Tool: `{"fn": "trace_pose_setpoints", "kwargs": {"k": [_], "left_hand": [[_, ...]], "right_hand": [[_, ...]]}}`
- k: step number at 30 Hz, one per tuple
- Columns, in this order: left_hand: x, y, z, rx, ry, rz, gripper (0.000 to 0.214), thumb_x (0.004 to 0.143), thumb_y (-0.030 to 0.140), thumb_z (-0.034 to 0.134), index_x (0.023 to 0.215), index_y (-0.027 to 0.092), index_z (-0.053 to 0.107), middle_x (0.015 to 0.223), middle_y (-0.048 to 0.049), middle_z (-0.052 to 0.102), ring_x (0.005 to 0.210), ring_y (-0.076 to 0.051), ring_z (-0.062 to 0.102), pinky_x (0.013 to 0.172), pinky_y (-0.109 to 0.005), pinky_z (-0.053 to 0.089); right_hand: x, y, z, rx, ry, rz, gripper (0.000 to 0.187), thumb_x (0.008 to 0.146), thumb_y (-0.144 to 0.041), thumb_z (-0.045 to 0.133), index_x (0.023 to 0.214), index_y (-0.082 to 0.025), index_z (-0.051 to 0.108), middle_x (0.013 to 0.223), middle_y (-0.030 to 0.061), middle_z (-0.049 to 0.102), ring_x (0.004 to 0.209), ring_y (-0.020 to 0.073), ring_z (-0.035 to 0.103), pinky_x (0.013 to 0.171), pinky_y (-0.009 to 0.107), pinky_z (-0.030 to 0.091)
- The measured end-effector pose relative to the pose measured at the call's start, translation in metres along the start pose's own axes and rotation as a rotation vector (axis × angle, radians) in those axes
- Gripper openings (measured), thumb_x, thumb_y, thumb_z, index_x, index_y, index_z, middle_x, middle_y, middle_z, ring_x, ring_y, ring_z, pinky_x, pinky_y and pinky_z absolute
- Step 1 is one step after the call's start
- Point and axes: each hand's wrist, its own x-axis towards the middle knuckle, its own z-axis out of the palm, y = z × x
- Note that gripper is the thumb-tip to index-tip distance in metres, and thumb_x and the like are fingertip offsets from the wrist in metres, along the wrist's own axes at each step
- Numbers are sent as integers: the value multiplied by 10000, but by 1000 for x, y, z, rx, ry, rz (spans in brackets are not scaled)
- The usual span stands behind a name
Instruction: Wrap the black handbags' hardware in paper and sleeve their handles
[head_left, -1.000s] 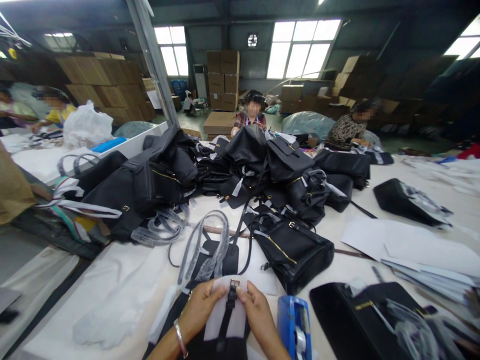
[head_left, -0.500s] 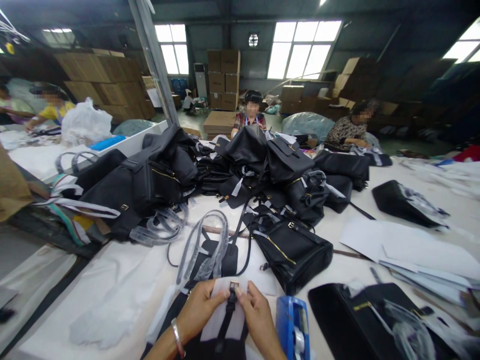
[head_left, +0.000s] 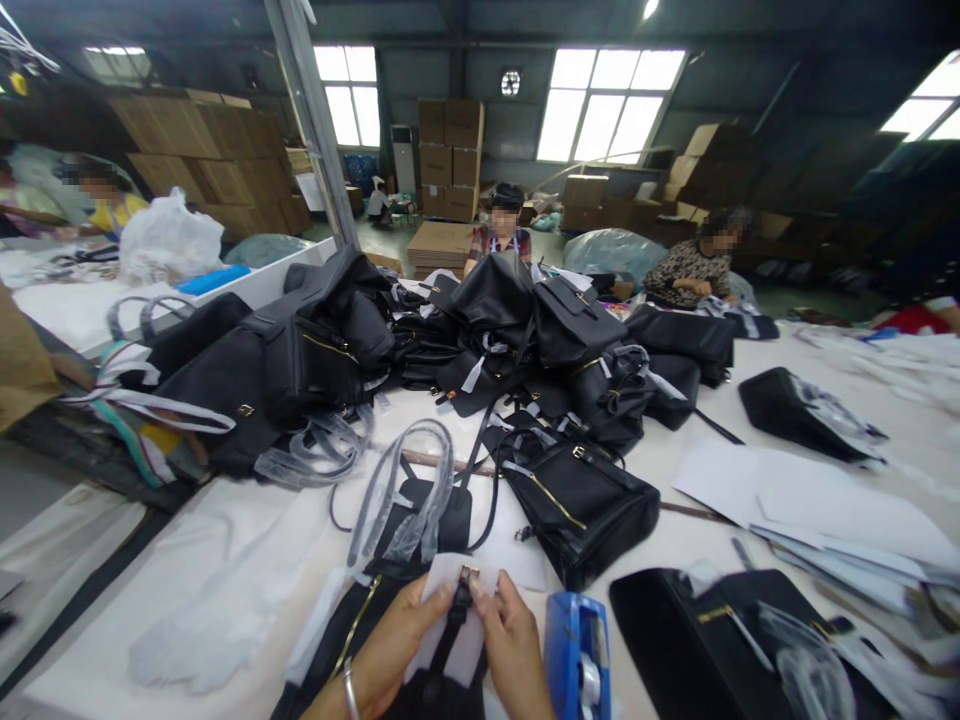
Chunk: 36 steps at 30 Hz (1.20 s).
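Observation:
Close to me lies a black bag [head_left: 360,620] with a gold zipper. A black strap [head_left: 450,640] with a small gold buckle [head_left: 469,573] runs up from it over a piece of white sheet [head_left: 444,572]. My left hand [head_left: 401,625], a silver bangle on its wrist, is closed on the strap and sheet from the left, thumb just below the buckle. From the right my right hand [head_left: 514,635] grips the strap end, its thumb at the buckle. The fingers underneath are hidden. A blue tape dispenser [head_left: 576,655] stands beside my right hand.
A heap of black bags [head_left: 495,310] spans the table's far side. One black bag [head_left: 581,500] lies just beyond my hands, another [head_left: 697,640] at right. White paper sheets [head_left: 795,490] lie further right. Co-workers sit beyond the heap and at far left.
Both hands stay at the buckle and strap, with the thumbs slightly shifted. The view has moved a little, and more of the near bag's zipper shows beside my left hand.

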Motion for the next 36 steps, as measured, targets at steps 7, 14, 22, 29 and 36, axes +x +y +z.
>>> {"fn": "trace_pose_setpoints", "kwargs": {"k": [7,14,22,29,36], "left_hand": [[3,8,-2,159,-33,26,451,841,437,555,1207,178,605,1155,-104,673,1108,-277,574,1003,-422,393],[1,5,-1,222,3,29,460,835,430,564,1213,170,599,1126,-90,682,1082,-265,586,1007,-402,391],[6,-12,-6,280,36,60,457,799,401,614,1199,181,611,1130,-84,681,983,-277,627,912,-395,467],[9,-25,-15,382,54,124,449,819,419,582,1196,176,615,1100,-83,697,1020,-287,610,927,-393,454],[9,-26,-17,416,34,112,450,828,419,568,1209,183,606,1097,-82,699,1030,-288,603,907,-381,461]], "right_hand": [[-9,-6,0,-51,-15,-22,341,875,-484,483,1016,-205,619,961,57,695,879,216,639,766,269,491],[-10,-8,-3,-140,-8,-66,364,882,-474,471,1062,-211,646,1015,71,700,941,233,633,764,267,488],[-9,-10,-6,-293,-4,-110,316,894,-447,468,1020,-233,663,1015,60,704,928,236,640,774,262,477],[-11,-9,-7,-302,-17,-105,322,907,-448,447,1047,-239,650,1034,53,702,935,224,641,782,254,471],[-11,-6,-8,-308,16,-135,334,891,-471,463,977,-228,676,957,54,720,872,226,660,721,246,486]]}}
